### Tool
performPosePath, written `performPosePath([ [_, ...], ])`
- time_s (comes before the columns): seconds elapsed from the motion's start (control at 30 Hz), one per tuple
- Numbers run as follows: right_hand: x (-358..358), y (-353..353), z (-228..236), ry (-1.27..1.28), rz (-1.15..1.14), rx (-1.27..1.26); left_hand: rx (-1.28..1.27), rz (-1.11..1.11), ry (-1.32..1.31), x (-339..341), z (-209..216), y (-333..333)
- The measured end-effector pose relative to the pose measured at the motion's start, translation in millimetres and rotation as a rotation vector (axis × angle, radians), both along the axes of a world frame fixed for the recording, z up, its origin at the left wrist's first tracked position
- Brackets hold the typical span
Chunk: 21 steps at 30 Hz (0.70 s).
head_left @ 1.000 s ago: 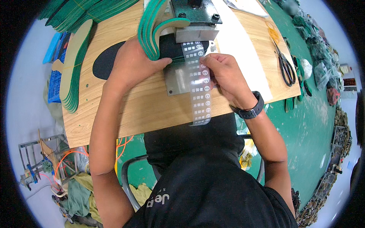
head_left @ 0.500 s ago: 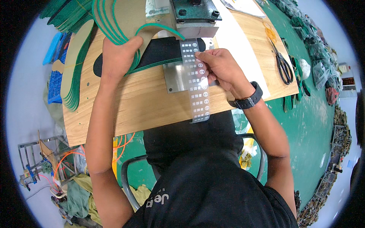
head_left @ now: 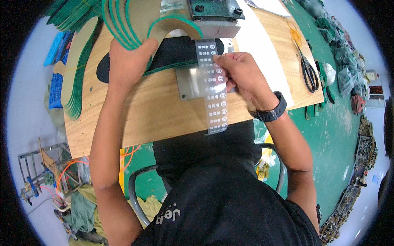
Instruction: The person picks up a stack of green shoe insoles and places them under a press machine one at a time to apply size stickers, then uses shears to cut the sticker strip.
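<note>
Fingers of the left hand (head_left: 130,61) are curled over the edge of a fanned bundle of tan, green-edged insoles (head_left: 123,24), gripping them above the far part of the wooden table (head_left: 156,119). At the far left, more green-edged insoles (head_left: 76,78) lie stacked along the table's edge, with a blue crate (head_left: 55,88) just beyond them on the pale floor. Under the left hand lies a black insole (head_left: 172,51), flat on the wood, its toe reaching toward the dark green press machine (head_left: 215,10) at the table's far edge.

Near the middle, a shiny metal plate (head_left: 193,84) rests on the table below the machine. Across it runs a long transparent label strip (head_left: 214,90), narrow and rectangular, carrying a column of small white printed marks; its top lies on the black insole and its lower end hangs past the table's near edge. The right hand (head_left: 242,76) has thumb and fingertips pinched closed on the strip's upper part, and a black watch (head_left: 273,110) sits on that wrist. Further right, a white sheet (head_left: 262,45) covers part of the wood, and scissors (head_left: 305,67) with an orange-handled pair above lie near the right edge, over the green floor.

Compared with half a second ago, the left hand has carried the insole bundle further up and to the right, one insole now arching over the black one, while the right hand stays on the strip at much the same place.
</note>
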State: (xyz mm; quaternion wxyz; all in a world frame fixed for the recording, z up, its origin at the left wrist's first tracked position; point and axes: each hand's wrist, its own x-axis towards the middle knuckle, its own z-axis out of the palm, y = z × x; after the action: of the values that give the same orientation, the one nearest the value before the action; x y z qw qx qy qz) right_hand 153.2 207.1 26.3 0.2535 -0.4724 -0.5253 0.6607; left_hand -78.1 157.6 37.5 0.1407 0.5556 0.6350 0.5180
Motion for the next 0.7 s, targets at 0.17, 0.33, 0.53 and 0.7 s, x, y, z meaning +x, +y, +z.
performPosePath([
  [0.17, -1, -2, -1, 0.013, -0.005, 0.025, -0.01, -0.129, 0.153, 9, -3, 5],
  [0.33, -2, -6, 4, 0.017, -0.038, -0.006, -0.225, -0.201, 0.386, 14, 5, 2],
  [0.53, 4, -10, -1, 0.089, 0.0, 0.034, -0.144, -0.195, 0.508, 16, 1, 2],
  [0.7, 28, -19, 1, 0.1, -0.158, 0.044, -0.233, -0.177, 0.404, 15, 7, -1],
])
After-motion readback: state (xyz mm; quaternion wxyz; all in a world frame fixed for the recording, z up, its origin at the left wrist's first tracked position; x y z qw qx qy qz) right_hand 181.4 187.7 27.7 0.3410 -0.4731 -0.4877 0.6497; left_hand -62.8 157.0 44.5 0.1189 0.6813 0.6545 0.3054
